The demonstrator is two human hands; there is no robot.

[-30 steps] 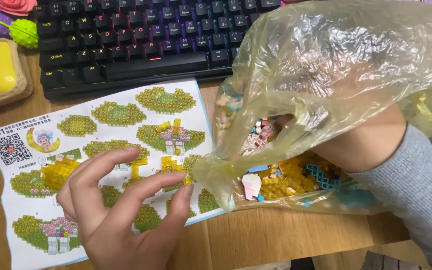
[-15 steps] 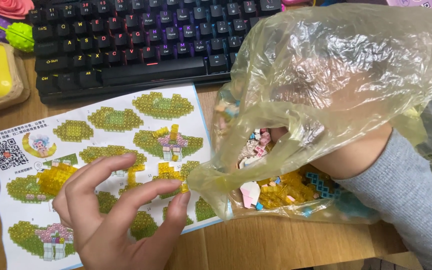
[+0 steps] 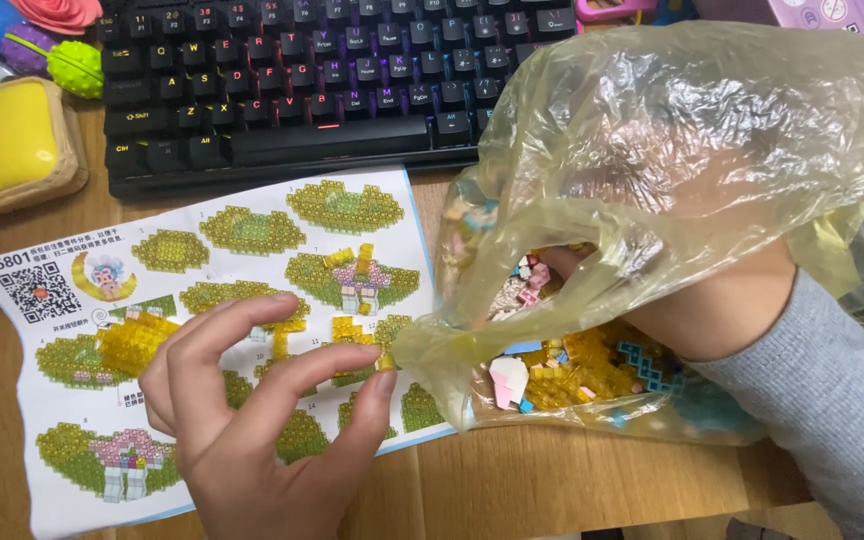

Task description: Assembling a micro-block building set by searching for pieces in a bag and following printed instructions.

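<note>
A wooden surface (image 3: 512, 490) carries a black keyboard (image 3: 302, 85) at the back and a printed instruction sheet (image 3: 222, 340) in front of it. On that sheet, a small cluster of translucent yellow building bricks (image 3: 137, 342) lies just left of the left hand (image 3: 252, 420), which hovers over the paper with its grip released, fingers curled and spread, the thumb tip touching a tiny yellow brick (image 3: 384, 360) near the sheet's right side. Just beside it, a crumpled, yellowish see-through plastic bag (image 3: 672, 150) rests on the surface, its lower part filled with loose small bricks (image 3: 572, 370) in yellow, blue, pink and white. The right hand (image 3: 712, 310), in a grey sleeve (image 3: 822, 420), is thrust into the bag's mouth; the film hides its fingers, so whether that grip is closed cannot be told. The sheet is white with a blue edge, showing rows of green and yellow model diagrams, a square black-and-white code at its upper left and a small round cartoon figure beside it. At the far left sits a yellow square cushion-like object (image 3: 7, 145) with a tan rim; above it lie a spiky green ball (image 3: 77, 68) and a pink flower shape (image 3: 57, 12). A pale purple box corner (image 3: 837, 15) shows at the top right.
</note>
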